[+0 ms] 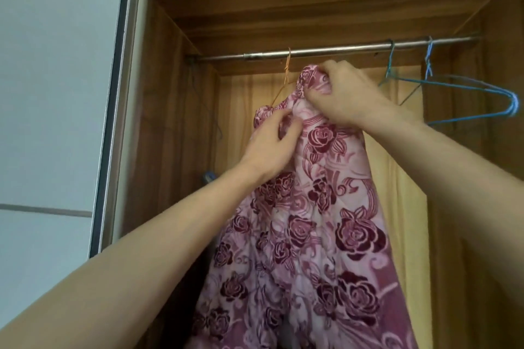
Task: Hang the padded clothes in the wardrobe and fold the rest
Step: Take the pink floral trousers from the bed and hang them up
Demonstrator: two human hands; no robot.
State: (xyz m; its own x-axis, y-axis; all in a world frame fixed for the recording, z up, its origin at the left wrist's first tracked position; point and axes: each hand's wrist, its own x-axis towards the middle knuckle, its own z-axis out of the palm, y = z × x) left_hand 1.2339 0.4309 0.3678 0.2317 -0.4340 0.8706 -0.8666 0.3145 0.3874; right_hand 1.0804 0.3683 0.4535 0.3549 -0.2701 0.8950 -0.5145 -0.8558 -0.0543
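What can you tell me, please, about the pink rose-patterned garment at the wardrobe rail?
The garment is pink cloth printed with dark maroon roses and swirls, soft and thick-looking. It hangs long inside the wooden wardrobe, running past the picture's bottom edge. Its bunched top sits just below the metal rail, on an orange wire hanger hooked over that rail. The right hand grips the bunched top; the left hand pinches the fabric just below, at the hanger's shoulder.

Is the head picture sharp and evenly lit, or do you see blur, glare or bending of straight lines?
Head view: soft overall, the rose-print garment slightly smeared; a bright highlight lies on the metal rail; the wardrobe's top is darker than its back panel; the wide lens bows the door frame and stretches the forearms.
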